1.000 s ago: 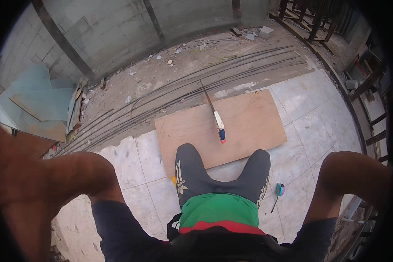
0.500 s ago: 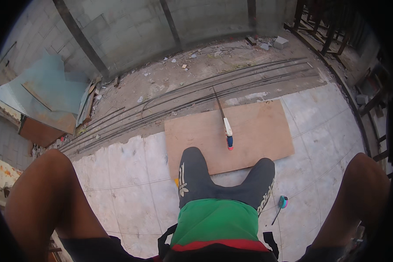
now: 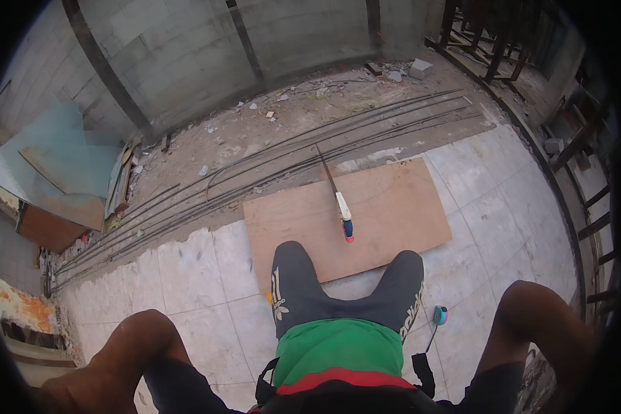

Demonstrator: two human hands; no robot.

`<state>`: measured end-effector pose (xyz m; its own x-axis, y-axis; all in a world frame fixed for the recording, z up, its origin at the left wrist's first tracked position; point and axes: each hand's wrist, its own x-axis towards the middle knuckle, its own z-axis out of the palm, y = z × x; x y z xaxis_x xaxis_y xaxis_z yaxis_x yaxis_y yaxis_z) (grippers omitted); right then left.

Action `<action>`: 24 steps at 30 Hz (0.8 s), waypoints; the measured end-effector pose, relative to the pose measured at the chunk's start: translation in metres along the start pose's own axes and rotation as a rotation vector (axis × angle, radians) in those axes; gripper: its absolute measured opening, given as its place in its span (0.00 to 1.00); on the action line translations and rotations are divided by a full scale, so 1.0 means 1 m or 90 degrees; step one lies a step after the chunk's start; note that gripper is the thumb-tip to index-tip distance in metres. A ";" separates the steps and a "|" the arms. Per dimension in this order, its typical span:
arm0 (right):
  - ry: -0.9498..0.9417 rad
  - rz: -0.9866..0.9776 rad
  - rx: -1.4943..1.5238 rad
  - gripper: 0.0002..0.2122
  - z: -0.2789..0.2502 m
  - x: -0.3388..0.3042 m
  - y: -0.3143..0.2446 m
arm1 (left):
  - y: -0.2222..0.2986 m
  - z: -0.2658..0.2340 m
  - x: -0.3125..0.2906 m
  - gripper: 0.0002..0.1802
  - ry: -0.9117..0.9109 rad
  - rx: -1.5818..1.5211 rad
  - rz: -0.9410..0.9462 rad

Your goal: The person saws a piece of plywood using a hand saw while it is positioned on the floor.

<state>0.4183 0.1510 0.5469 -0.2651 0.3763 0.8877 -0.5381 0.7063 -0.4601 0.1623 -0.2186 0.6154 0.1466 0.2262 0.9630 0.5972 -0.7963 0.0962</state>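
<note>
Neither of my hands shows; both arms are bent, with the left elbow (image 3: 148, 324) and the right elbow (image 3: 528, 297) raised at either side and the forearms running off toward the picture's rim. In front of my knees a flat plywood board (image 3: 400, 221) lies on the tiles. A handsaw (image 3: 343, 207) with a white and blue handle, red at its end, rests across the board, its dark blade pointing away from me past the far edge. Beside my right leg sits a turquoise and pink tape measure (image 3: 440, 315) on the floor.
Long thin metal rods (image 3: 283, 152) lie over the dirt strip beyond the pale tiles (image 3: 193, 269). Bluish sheets (image 3: 48, 148) lean at the far left. A concrete block (image 3: 420, 68) and rubble lie by the grey wall (image 3: 179, 62). Dark metal framing (image 3: 500, 62) stands at the right.
Both elbows have moved inward and lower in the picture, and the forearms are bent outward. The view has shifted slightly to the right. Saw, board and tape measure stay where they lay.
</note>
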 end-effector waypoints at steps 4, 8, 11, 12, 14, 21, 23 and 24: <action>-0.043 0.154 0.107 0.22 -0.010 -0.077 -0.009 | -0.004 -0.003 -0.099 0.37 -0.010 0.004 -0.409; -0.311 0.218 0.322 0.14 -0.017 -0.107 -0.031 | 0.027 0.009 -0.155 0.24 -0.159 -0.219 -0.515; -0.610 0.110 0.628 0.06 -0.027 -0.092 -0.056 | 0.070 -0.010 -0.105 0.09 -0.251 -0.352 -0.351; -0.637 0.090 0.620 0.07 -0.029 -0.082 -0.062 | 0.067 -0.006 -0.090 0.09 -0.271 -0.375 -0.308; -0.697 0.037 0.579 0.11 -0.021 -0.054 -0.083 | 0.049 0.004 -0.064 0.10 -0.372 -0.360 -0.250; -0.636 -0.384 0.312 0.09 0.011 -0.013 -0.142 | 0.035 0.006 -0.008 0.17 -0.502 -0.404 0.068; -0.623 -0.459 0.275 0.06 0.014 -0.011 -0.158 | 0.041 0.002 0.000 0.17 -0.532 -0.420 0.085; -0.619 -0.490 0.245 0.05 0.012 -0.012 -0.167 | 0.044 0.003 0.004 0.17 -0.549 -0.453 0.084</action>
<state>0.5016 0.0218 0.6133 -0.1687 -0.7476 0.6423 -0.9616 0.2680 0.0594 0.1916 -0.2516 0.6224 0.8368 0.2085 0.5063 -0.0091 -0.9192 0.3936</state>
